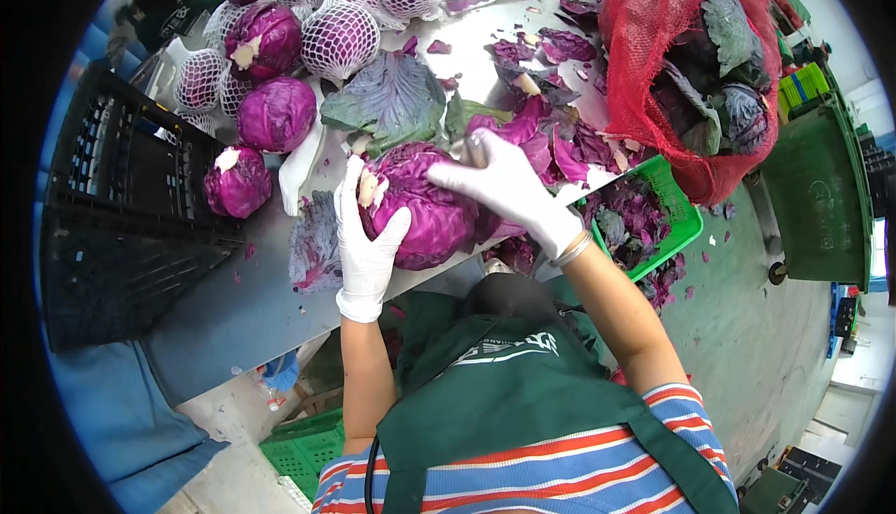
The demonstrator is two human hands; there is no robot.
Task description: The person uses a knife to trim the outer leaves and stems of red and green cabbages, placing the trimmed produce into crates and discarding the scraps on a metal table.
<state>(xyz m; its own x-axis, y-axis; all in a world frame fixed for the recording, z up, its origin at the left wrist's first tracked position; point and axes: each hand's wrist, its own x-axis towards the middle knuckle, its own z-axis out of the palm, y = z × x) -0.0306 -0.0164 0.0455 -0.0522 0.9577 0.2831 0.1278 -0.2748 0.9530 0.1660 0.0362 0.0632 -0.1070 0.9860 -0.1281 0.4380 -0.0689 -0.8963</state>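
Observation:
A red cabbage [425, 220] with its pale cut stem turned to the left is between my hands at the table's near edge. My left hand [364, 243], in a white glove, grips its left side, with the thumb across the front. My right hand [504, 183], also gloved, is bent over the upper right side, thumb on the cabbage and fingers curled, slightly blurred. Whether a loose leaf is under those fingers, I cannot tell. A large dark outer leaf [390, 98] lies just beyond, and another leaf [317, 243] is left of my left hand.
Bare cabbages [277, 114] and several in white foam nets [339, 40] sit at the far left. A black crate [140, 168] stands left. Leaf scraps [560, 140], a red mesh sack [644, 75], a green scrap basket [686, 220] and a green bin [817, 187] are right.

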